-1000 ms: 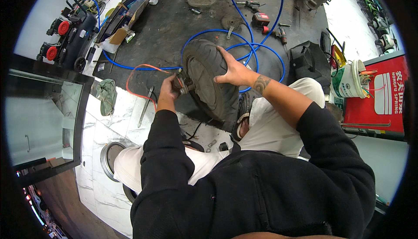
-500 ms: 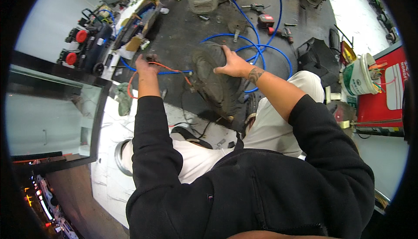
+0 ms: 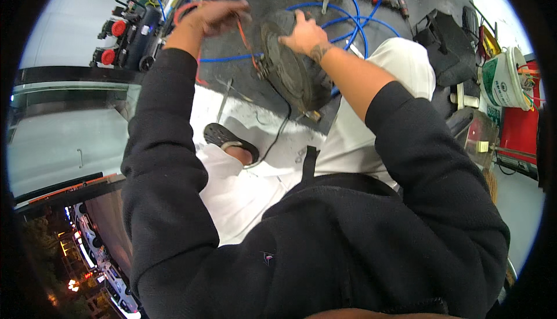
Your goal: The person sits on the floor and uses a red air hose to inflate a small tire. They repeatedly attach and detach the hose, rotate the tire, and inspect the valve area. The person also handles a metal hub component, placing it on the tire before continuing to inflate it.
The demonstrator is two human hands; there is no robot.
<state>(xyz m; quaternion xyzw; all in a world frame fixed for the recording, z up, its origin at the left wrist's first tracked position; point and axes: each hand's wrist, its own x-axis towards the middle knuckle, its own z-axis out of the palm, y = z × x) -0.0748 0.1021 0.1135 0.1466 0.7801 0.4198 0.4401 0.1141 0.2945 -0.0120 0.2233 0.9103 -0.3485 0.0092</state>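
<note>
A dark, dirty wheel with a black tyre [image 3: 285,63] stands tilted on the black mat between my legs. My right hand [image 3: 304,33] grips its upper edge, with the thumb on the side face and the fingers over the tread. A thin orange hose [image 3: 248,43] runs from near the wheel's hub up to my left hand [image 3: 223,17] and loops behind that wrist. My left hand is raised to the left of the wheel, its fingertips smeared by motion. Whether it holds the hose cannot be made out. A black cable [image 3: 285,123] trails from the wheel onto the white floor.
A blue hose [image 3: 364,29] coils behind the wheel, near a red-and-black cordless tool [image 3: 400,5]. At left stands an air compressor [image 3: 136,37]. To the right are a black bag-like object [image 3: 444,46] and a white-and-green bucket [image 3: 502,81]. My clog [image 3: 223,136] rests on the white floor.
My left hand has risen from low beside the blue hose, drawing the orange hose up. My right hand stays on the wheel. The whole view has shifted, showing more floor and my foot.
</note>
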